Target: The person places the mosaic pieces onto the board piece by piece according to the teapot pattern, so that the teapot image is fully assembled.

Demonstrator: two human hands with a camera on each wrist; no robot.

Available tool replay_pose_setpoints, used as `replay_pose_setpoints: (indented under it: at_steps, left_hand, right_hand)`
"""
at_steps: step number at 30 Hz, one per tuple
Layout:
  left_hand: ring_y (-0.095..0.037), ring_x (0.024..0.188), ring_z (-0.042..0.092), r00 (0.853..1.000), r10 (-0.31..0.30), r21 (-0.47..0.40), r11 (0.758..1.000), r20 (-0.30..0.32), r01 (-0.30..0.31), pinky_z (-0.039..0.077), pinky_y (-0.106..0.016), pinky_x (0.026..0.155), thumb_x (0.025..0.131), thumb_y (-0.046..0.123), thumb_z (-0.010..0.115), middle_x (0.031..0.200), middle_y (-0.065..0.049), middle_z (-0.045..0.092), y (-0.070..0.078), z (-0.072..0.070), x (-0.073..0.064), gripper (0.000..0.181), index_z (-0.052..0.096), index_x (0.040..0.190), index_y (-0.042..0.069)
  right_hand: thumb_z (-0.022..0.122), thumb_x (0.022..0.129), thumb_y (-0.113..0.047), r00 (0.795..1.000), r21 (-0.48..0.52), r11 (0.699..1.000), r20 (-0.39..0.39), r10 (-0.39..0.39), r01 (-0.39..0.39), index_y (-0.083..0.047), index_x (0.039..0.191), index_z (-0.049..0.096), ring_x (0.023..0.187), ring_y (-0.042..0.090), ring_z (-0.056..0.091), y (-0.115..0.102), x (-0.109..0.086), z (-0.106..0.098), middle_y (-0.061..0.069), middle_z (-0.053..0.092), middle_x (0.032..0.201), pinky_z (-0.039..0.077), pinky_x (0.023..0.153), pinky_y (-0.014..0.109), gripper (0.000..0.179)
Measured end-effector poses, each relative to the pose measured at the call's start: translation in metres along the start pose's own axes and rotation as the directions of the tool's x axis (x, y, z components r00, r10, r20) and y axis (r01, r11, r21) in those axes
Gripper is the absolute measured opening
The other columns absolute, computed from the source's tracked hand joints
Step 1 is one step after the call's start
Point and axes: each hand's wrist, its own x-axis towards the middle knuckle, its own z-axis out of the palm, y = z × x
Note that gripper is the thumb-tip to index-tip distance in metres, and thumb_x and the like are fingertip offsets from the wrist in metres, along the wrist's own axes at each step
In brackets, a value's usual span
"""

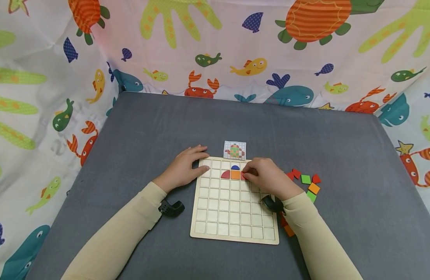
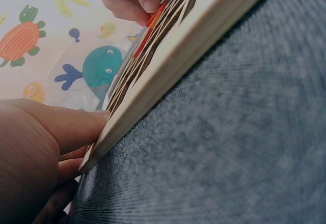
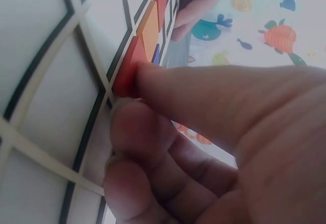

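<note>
Close by printed card, red piece in right hand

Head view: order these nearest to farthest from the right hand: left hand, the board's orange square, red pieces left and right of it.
1. Right red piece: touched by the right hand.
2. Orange square: just left of that.
3. Left red piece: left of the square.
4. Left hand: farthest left, at the board's corner.
</note>
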Motion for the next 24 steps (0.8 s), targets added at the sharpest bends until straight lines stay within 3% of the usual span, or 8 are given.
replay_pose_setpoints:
  at_steps: [12, 24]
  left_hand:
    - [-0.024, 0.159, 0.029, 1.0, -0.002, -0.005, 1.0, -0.002, 0.002, 0.021, -0.053, 0.132, 0.103, 0.035, 0.071, 0.165, -0.002, 0.044, -0.001, -0.001, 0.001, 0.049, 0.064, 0.146, 0.013]
    - [-0.025, 0.159, 0.03, 1.0, 0.013, 0.013, 1.0, -0.002, -0.013, 0.019, -0.049, 0.133, 0.103, 0.034, 0.071, 0.165, -0.003, 0.044, 0.0, 0.001, 0.0, 0.049, 0.064, 0.146, 0.012]
  right_hand:
    - [0.076, 0.1, -0.018, 1.0, 0.021, 1.0, 0.008, 0.009, -0.009, -0.011, 0.103, 0.08, 0.083, 0.015, 0.065, 0.001, 0.001, -0.007, 0.0, 0.075, 0.095, 0.062, 0.077, 0.035, 0.009]
    - [0.072, 0.101, -0.015, 0.997, 0.044, 0.996, -0.003, 0.08, -0.08, -0.004, 0.119, 0.076, 0.082, 0.019, 0.064, 0.018, -0.021, -0.04, 0.008, 0.074, 0.102, 0.058, 0.066, 0.032, 0.021]
